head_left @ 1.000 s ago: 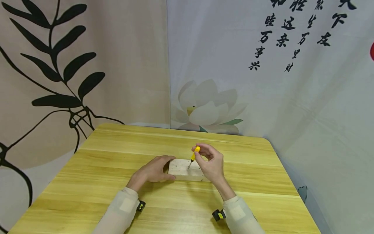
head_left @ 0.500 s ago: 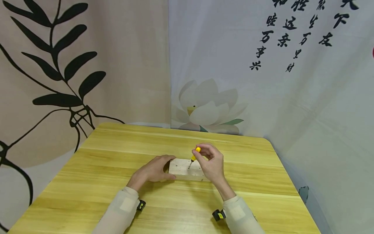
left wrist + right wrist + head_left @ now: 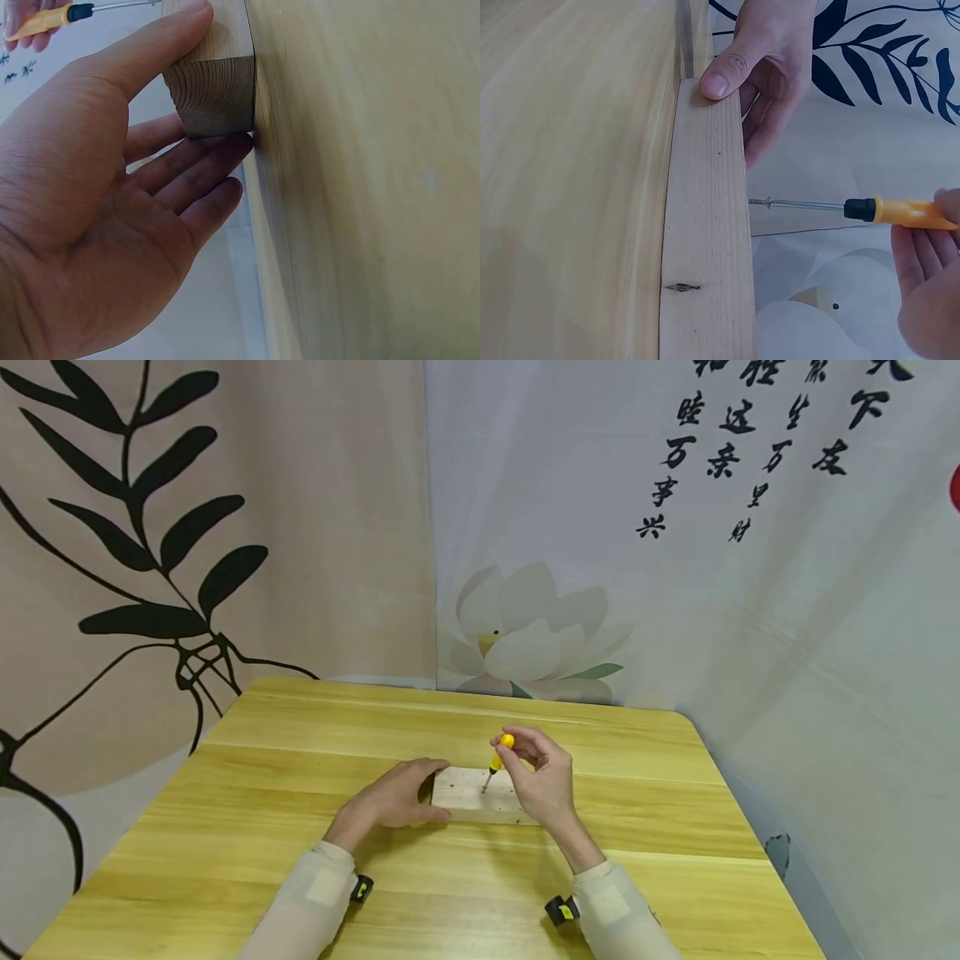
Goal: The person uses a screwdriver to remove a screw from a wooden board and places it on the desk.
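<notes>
A pale wooden block (image 3: 465, 793) lies on the table in the middle of the head view. My left hand (image 3: 397, 793) grips its left end, thumb on the near side and fingers around the far side. In the right wrist view a screw (image 3: 759, 202) stands partly sunk in the block's top face. The tip of a yellow-handled screwdriver (image 3: 907, 213) meets the screw head. My right hand (image 3: 546, 777) pinches the handle near its end between thumb and fingers, above the block. The block's right end is hidden behind this hand in the head view.
The wooden table (image 3: 315, 727) spreads out around the block, its far edge close to the hanging cloth (image 3: 360, 527). Several small dark holes or marks dot the block's top. A small black device (image 3: 561, 911) sits at the right wrist, another (image 3: 362, 888) at the left.
The right thumb and fingertips shift slightly around the screwdriver's handle. The left hand and the block keep their places, and the head view drifts a little.
</notes>
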